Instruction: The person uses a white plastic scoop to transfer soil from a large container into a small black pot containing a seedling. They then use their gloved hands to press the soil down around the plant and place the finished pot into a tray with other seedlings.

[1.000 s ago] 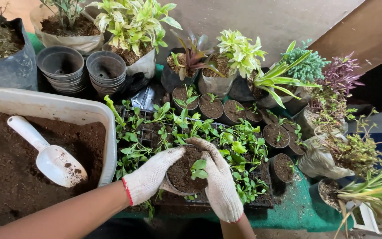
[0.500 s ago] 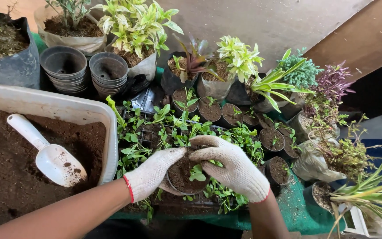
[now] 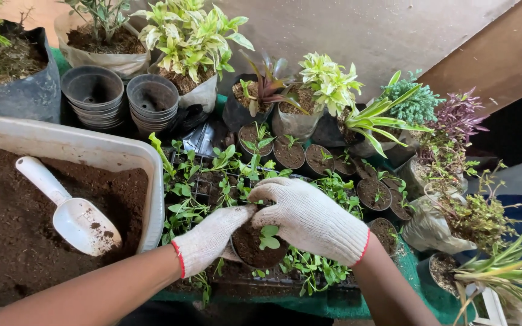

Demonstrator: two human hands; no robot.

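Note:
Both hands wear white knit gloves with red cuffs. My left hand cups the left side of a small black pot filled with dark soil and a small green seedling. My right hand curves over the pot's top and right rim, fingertips on the soil near the seedling. The pot is held just above a black seedling tray crowded with young green plants.
A white tub of dark soil with a white scoop lies at left. Two stacks of empty black pots stand behind it. Small potted seedlings and larger bagged plants fill the back and right, on green sheeting.
My right hand has slid from the near side of the pot up and over its top, with the forearm swinging out to the right. The left hand keeps hold of the pot.

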